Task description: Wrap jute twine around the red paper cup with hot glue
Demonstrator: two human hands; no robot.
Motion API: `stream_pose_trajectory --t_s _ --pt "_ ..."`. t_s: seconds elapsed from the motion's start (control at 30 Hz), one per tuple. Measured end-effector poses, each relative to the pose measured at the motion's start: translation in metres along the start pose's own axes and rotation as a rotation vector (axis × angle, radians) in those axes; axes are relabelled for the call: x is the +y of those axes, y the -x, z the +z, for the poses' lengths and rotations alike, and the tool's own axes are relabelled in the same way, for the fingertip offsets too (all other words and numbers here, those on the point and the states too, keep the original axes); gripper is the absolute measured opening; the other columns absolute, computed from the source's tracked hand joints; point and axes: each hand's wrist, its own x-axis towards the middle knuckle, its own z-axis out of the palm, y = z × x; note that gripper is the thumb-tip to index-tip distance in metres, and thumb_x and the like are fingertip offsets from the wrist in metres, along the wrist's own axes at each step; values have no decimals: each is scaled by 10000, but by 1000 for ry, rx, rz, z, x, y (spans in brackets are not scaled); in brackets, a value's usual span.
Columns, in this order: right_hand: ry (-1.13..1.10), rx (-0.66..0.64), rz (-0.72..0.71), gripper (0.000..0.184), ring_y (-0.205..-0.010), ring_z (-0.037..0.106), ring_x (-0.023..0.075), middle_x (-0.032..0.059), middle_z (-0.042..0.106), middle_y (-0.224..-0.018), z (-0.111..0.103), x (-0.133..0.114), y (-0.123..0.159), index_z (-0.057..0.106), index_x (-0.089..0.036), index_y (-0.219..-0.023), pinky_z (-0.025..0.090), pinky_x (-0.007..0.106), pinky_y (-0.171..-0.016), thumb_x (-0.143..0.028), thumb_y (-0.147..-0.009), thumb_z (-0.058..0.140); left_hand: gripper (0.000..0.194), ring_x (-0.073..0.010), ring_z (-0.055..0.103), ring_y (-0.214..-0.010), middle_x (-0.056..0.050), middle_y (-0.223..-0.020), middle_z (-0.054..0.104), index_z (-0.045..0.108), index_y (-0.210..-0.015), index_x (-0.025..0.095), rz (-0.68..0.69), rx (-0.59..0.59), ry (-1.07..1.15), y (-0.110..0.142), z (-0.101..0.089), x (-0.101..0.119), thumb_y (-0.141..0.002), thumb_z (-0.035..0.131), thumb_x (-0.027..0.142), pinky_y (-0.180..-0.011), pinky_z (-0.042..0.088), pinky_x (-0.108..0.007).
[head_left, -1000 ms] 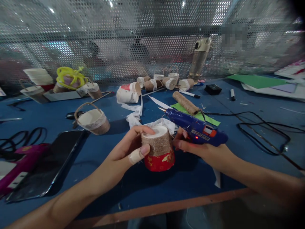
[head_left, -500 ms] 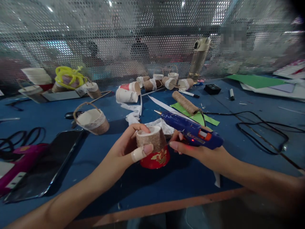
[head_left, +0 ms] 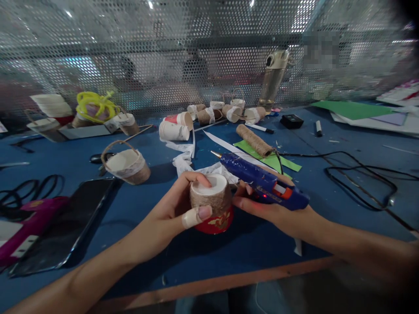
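My left hand (head_left: pixel 178 205) grips an upside-down paper cup (head_left: pixel 218 224), thumb on its near side and a finger on its white base. Brown twine (head_left: pixel 209 201) covers the cup's upper part; below it the red surface with a gold print shows. In my right hand (head_left: pixel 262 207) is a blue hot glue gun (head_left: pixel 258 176) with a red light lit, its metal tip pointing left above the far side of the cup. The right thumb and fingertips are close to the cup's right side; whether they pinch twine I cannot tell. White lace (head_left: pixel 219 170) lies behind the cup.
A twine roll (head_left: pixel 253 140) lies on green paper behind the glue gun, near a black cord (head_left: pixel 330 172). To the left are a small twine basket (head_left: pixel 127 168), a phone (head_left: pixel 65 231) and a magenta tool (head_left: pixel 32 224). A tall bottle (head_left: pixel 273 80) stands by the perforated screen.
The cup has shifted slightly right and tipped toward me, so more of its white base shows. The glue gun has barely moved.
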Motion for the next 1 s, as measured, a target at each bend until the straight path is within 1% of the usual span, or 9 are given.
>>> stream_pose_trajectory --t_s 0.17,0.23,0.33,0.47,0.53,0.7,0.83,0.93,1.0 --pt "55 -18 -29 282 -829 699 171 -29 695 -848 -2 1 -1 633 -279 -769 624 350 -827 -130 -710 865 350 -225 618 -1130 -37 -1287 626 553 -1244 337 -39 -22 -35 -1 1 0 -931 711 326 -944 495 -303" --pt "87 -41 -84 256 -817 688 164 -27 691 -856 -3 2 -1 641 -278 -793 619 335 -815 -136 -745 849 407 -217 626 -1127 -21 -1260 645 528 -1255 353 -84 -22 -48 -3 3 1 -909 743 347 -952 498 -303" --pt "104 -109 -184 222 -776 668 152 -32 673 -847 -4 4 -1 653 -280 -833 613 297 -749 -158 -791 834 401 -196 649 -1076 4 -1172 684 539 -1222 352 -127 11 -49 -5 9 2 -892 764 380 -924 511 -284" --pt "104 -143 -251 186 -758 666 131 -40 672 -854 -5 6 -2 662 -275 -862 596 254 -693 -193 -827 825 491 -192 657 -1100 34 -1193 699 584 -1242 361 -126 226 7 -5 15 7 -817 830 391 -912 511 -254" --pt "112 -141 -255 168 -757 668 122 -40 675 -857 -6 7 -3 664 -271 -868 590 239 -680 -210 -843 818 518 -217 657 -1127 25 -1209 709 607 -1265 354 -123 286 72 -5 14 10 -799 832 390 -898 524 -268" --pt "162 -122 -277 162 -765 676 116 -42 678 -857 -8 7 -4 683 -283 -901 595 224 -689 -187 -855 806 552 -288 690 -1104 -38 -1233 742 653 -1304 304 -159 262 265 -6 7 16 -781 810 383 -851 575 -347" --pt "231 -136 -300 153 -803 688 136 -32 695 -890 -9 10 -4 675 -292 -909 601 243 -690 -210 -867 796 551 -288 706 -1102 -62 -1238 759 676 -1297 264 -149 256 357 -6 5 12 -790 798 442 -879 585 -344" --pt "288 -153 -337 135 -838 689 148 -22 713 -940 -11 9 -4 667 -292 -920 583 248 -675 -247 -880 788 557 -266 717 -1087 -62 -1248 759 663 -1321 264 -163 247 350 -5 4 8 -813 794 452 -856 599 -311" --pt "358 -154 -376 143 -797 671 139 -16 710 -946 -13 6 -3 672 -286 -957 561 252 -671 -259 -880 789 577 -253 730 -1045 -58 -1220 766 652 -1336 267 -159 257 336 -4 3 7 -812 800 458 -830 610 -301"
